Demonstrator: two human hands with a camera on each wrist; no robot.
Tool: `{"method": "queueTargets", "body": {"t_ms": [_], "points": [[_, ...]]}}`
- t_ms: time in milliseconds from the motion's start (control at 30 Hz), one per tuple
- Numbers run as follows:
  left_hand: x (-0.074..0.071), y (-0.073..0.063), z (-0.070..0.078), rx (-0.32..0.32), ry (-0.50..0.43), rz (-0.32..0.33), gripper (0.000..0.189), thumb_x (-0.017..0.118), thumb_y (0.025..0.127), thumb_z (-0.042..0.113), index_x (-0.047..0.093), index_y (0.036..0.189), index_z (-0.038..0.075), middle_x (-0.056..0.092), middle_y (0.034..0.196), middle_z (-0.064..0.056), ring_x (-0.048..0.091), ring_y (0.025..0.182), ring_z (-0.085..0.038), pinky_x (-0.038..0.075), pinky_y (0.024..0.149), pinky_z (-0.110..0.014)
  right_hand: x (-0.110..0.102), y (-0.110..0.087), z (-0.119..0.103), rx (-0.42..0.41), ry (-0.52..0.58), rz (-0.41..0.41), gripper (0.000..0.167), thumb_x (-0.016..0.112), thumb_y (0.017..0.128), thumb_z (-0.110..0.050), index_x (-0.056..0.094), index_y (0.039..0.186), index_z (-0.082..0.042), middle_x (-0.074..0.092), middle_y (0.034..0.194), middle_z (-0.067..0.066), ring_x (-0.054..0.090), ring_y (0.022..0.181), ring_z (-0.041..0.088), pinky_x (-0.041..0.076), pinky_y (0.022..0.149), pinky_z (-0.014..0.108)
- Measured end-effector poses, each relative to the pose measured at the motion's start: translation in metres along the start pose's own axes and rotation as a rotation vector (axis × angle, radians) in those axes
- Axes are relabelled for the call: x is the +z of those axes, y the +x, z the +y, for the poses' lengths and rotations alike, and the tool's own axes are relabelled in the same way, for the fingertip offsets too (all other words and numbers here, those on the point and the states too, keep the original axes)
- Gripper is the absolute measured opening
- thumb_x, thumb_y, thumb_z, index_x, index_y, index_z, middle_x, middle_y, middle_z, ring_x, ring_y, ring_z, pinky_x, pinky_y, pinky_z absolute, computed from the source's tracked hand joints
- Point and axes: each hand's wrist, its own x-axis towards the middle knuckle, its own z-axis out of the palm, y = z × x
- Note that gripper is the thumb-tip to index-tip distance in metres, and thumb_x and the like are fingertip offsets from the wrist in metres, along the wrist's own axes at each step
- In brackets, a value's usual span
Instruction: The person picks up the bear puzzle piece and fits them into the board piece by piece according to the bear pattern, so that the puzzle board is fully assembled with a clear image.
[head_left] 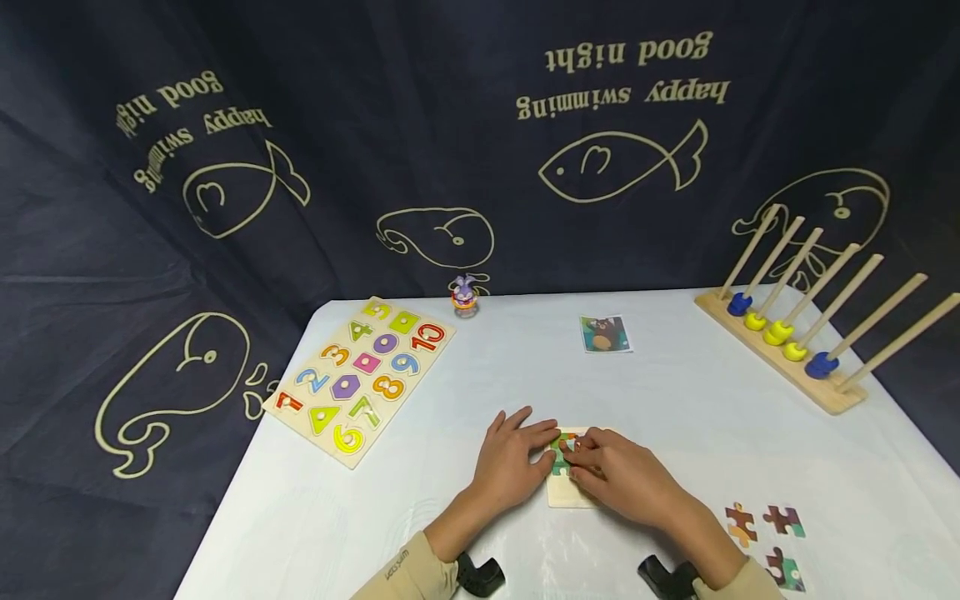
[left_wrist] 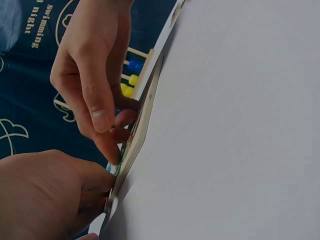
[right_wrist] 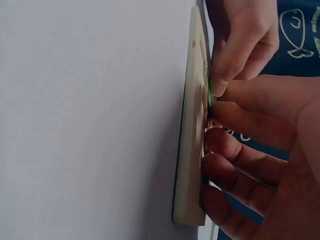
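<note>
Left hand [head_left: 517,458] has its fingers spread at the board's [head_left: 572,498] left edge, probably so it won't slide. Right hand's [head_left: 626,472] fingers, loosely bent, press the green pieces [head_left: 562,468] in it, likely keeping them flat. Loose pieces [head_left: 784,521] sit off right, handy I guess.

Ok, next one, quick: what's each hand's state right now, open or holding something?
Left hand: open, touching the puzzle board.
Right hand: bent fingers at the puzzle board; whether they pinch anything can't be told.
</note>
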Motion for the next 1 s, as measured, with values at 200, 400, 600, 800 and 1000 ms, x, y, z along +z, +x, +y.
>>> {"method": "queueTargets", "body": {"t_ms": [200, 400, 600, 800, 1000], "points": [[-0.001, 0.001, 0.001, 0.015, -0.013, 0.012, 0.032, 0.062, 0.091, 0.025, 0.069, 0.123, 0.022, 0.059, 0.129, 0.012, 0.042, 0.132, -0.025, 0.026, 0.106, -0.057, -0.014, -0.003, 0.013, 0.069, 0.204, 0.027, 0.024, 0.063, 0.094, -0.028, 0.071, 0.115, -0.019, 0.057, 0.092, -0.018, 0.050, 0.071, 0.001, 0.044, 0.063, 0.026], [-0.001, 0.000, 0.001, 0.021, -0.035, 0.024, 0.033, 0.057, 0.092, 0.025, 0.069, 0.123, 0.021, 0.060, 0.129, 0.010, 0.042, 0.132, -0.026, 0.025, 0.106, -0.058, -0.038, -0.018, 0.033, 0.116, 0.293, 0.037, 0.024, 0.060, 0.096, -0.031, 0.071, 0.114, -0.018, 0.060, 0.089, -0.015, 0.052, 0.069, 0.004, 0.045, 0.061, 0.025], [0.000, -0.002, 0.000, 0.039, -0.094, -0.002, 0.043, 0.064, 0.089, 0.033, 0.062, 0.131, 0.024, 0.051, 0.140, 0.004, 0.039, 0.134, -0.029, 0.020, 0.105, -0.063, -0.052, -0.042, 0.054, 0.167, 0.285, 0.043, 0.024, 0.061, 0.096, -0.029, 0.070, 0.115, -0.018, 0.063, 0.094, -0.011, 0.055, 0.072, 0.006, 0.047, 0.061, 0.024], [-0.001, -0.002, -0.004, 0.072, -0.113, -0.066, 0.042, 0.062, 0.090, 0.037, 0.060, 0.132, 0.032, 0.042, 0.148, 0.005, 0.031, 0.138, -0.031, 0.013, 0.106, -0.065, -0.064, -0.063, 0.070, 0.240, 0.278, 0.037, 0.024, 0.062, 0.095, -0.029, 0.070, 0.114, -0.017, 0.065, 0.095, -0.008, 0.058, 0.075, 0.006, 0.050, 0.063, 0.025], [-0.002, -0.004, -0.004, 0.097, -0.080, -0.122, 0.037, 0.058, 0.093, 0.040, 0.063, 0.129, 0.031, 0.046, 0.144, 0.008, 0.025, 0.140, -0.031, 0.010, 0.107, -0.065, -0.075, -0.082, 0.082, 0.296, 0.266, 0.015, 0.022, 0.067, 0.092, -0.027, 0.070, 0.111, -0.017, 0.064, 0.094, -0.009, 0.056, 0.077, 0.005, 0.051, 0.065, 0.024]]}}
